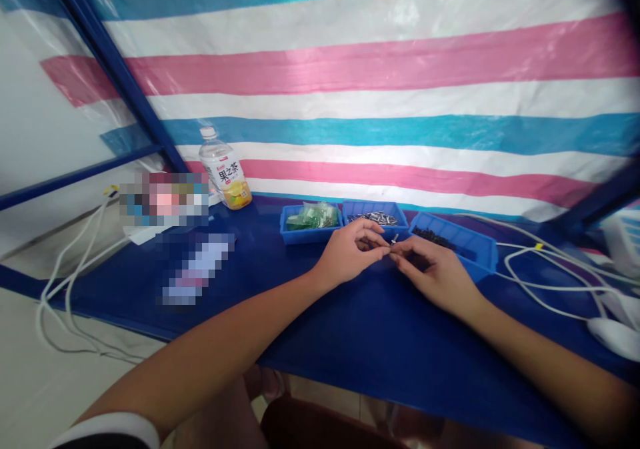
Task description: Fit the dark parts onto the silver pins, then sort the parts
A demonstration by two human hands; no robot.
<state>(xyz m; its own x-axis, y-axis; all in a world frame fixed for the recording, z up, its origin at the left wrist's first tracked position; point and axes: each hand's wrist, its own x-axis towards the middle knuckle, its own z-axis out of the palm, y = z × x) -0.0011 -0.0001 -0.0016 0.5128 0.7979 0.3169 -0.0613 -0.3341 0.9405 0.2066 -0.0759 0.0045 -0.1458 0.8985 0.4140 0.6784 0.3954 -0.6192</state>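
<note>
Small metal part (395, 239) pinched btwn L hand (347, 254) & R hand (436, 272), both grips closed; tiny; loose pinch prob drops it onto surface (350, 329).

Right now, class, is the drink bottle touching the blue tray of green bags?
Apart. The head view shows bare blue table between the bottle and the tray.

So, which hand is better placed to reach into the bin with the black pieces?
Probably the right hand: it lies directly beside the bin of black pieces, while the left hand sits before the middle bin, farther away. Both pinch a small part.
</note>
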